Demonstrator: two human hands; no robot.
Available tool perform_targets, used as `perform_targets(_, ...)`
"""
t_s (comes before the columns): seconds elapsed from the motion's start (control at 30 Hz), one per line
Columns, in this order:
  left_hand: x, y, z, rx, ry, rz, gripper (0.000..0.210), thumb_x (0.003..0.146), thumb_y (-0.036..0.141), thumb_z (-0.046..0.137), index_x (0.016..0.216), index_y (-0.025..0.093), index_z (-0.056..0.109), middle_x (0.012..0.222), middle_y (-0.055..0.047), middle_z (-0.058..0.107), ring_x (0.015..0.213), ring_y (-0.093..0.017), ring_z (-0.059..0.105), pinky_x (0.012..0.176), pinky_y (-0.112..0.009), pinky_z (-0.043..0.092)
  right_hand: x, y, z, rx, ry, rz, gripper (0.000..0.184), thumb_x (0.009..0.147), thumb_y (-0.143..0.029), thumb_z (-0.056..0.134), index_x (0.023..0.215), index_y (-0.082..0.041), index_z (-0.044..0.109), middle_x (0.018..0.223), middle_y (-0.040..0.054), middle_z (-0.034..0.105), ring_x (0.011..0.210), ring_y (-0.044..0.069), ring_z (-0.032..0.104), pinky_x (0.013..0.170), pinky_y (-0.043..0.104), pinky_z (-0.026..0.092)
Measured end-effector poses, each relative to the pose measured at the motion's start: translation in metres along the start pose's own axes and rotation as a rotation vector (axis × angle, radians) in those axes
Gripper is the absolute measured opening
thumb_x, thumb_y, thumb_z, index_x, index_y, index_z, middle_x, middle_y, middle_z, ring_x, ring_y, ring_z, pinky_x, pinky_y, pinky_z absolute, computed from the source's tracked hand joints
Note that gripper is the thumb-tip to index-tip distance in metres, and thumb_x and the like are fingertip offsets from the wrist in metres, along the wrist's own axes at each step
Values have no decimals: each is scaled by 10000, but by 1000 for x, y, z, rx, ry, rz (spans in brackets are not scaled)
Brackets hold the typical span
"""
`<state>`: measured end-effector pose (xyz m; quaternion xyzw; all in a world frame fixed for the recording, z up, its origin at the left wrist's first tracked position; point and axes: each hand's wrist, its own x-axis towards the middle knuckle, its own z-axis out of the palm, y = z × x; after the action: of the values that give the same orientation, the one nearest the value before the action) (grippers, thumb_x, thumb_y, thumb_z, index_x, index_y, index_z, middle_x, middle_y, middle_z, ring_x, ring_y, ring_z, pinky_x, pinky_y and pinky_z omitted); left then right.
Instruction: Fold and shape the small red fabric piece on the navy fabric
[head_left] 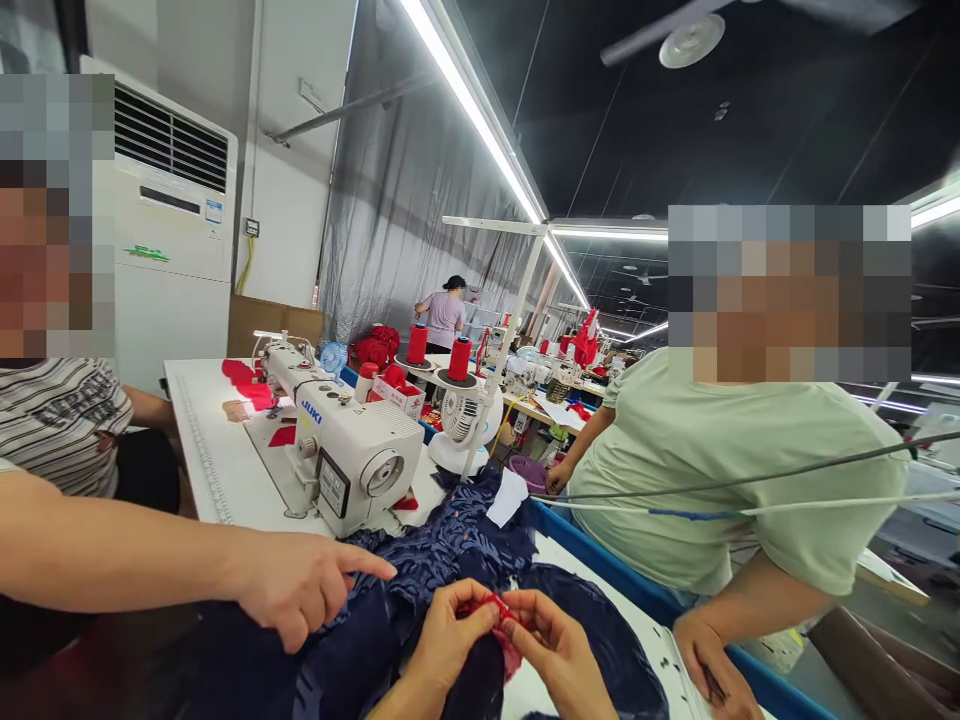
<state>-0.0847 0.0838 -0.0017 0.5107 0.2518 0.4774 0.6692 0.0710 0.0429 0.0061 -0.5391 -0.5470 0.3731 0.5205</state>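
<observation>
A small piece of red fabric (510, 655) is pinched between my two hands at the bottom middle of the head view. My left hand (457, 630) grips its left side with thumb and forefinger. On the other side, my right hand (547, 645) is closed on the same piece, its thumb and fingertips nearly meeting the left ones. Dark navy patterned fabric (427, 560) lies bunched under and around both hands. From the left, another person's hand (300, 585) reaches over the navy fabric, its forefinger stretched toward my hands.
A white JUKI sewing machine (360, 450) stands left of centre, with red fabric pieces (251, 385) beyond. Red thread cones (459, 358) and a white fan (461, 425) are behind it. A person in a light green shirt (735, 470) leans in on the right, one hand (712, 665) on the table.
</observation>
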Motion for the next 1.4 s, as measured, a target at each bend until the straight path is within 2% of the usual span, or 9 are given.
perform_targets(0.13, 1, 0, -1, 2, -3, -4, 353, 693, 481, 712, 713, 132, 663, 691, -23, 624, 691, -159, 506, 718, -290, 365, -1, 1, 0, 0, -21, -4, 562, 712, -684, 778, 957, -180, 739, 848, 84, 725, 781, 240, 634, 693, 318, 464)
perform_targets(0.23, 0, 2, 0, 11, -5, -10, 318, 700, 452, 700, 717, 137, 666, 686, -16, 614, 694, -158, 499, 715, -287, 357, -2, 1, 0, -3, -23, -15, 521, 758, -681, 743, 885, -176, 741, 804, 71, 704, 726, 211, 604, 653, 298, 448)
perform_targets(0.37, -1, 3, 1, 27, 1, -26, 258, 685, 397, 702, 709, 144, 655, 686, -8, 607, 703, -158, 498, 711, -282, 355, -2, 5, 0, -9, 11, -25, 509, 758, -679, 742, 802, -173, 716, 731, 42, 655, 671, 179, 549, 609, 272, 412)
perform_targets(0.63, 1, -1, 1, 50, 19, -22, 278, 702, 423, 684, 685, 149, 637, 674, -6, 595, 697, -157, 484, 717, -290, 351, -3, -1, 3, -5, 15, -23, 539, 742, -708, 728, 730, -172, 666, 666, 8, 577, 626, 157, 480, 583, 264, 373)
perform_targets(0.87, -1, -2, 2, 68, 9, -45, 297, 726, 442, 662, 691, 149, 634, 686, -9, 588, 707, -159, 479, 716, -290, 345, -8, -8, 1, 3, -10, -3, 522, 750, -682, 739, 833, -168, 711, 750, 36, 638, 693, 185, 528, 639, 284, 402)
perform_targets(1.1, -4, 5, 4, 88, -39, -64, 246, 691, 395, 661, 675, 153, 621, 681, -3, 584, 712, -156, 468, 726, -286, 347, -9, -1, -2, 33, 28, 13, 520, 729, -690, 752, 725, -178, 667, 645, -4, 575, 606, 148, 472, 578, 264, 363)
perform_targets(1.27, -3, 0, 9, 102, -35, -73, 333, 667, 479, 716, 642, 161, 621, 665, 2, 578, 714, -162, 485, 732, -292, 369, -10, 0, -4, 79, 22, 31, 494, 731, -655, 771, 787, -169, 709, 707, 17, 623, 660, 169, 515, 611, 272, 380)
perform_targets(1.4, -4, 2, 8, 110, -26, -82, 385, 627, 549, 773, 693, 183, 675, 666, 5, 599, 752, -192, 555, 757, -319, 426, -10, 0, -5, 170, 60, 72, 465, 702, -607, 816, 739, -161, 690, 645, -11, 585, 603, 135, 474, 581, 248, 346)
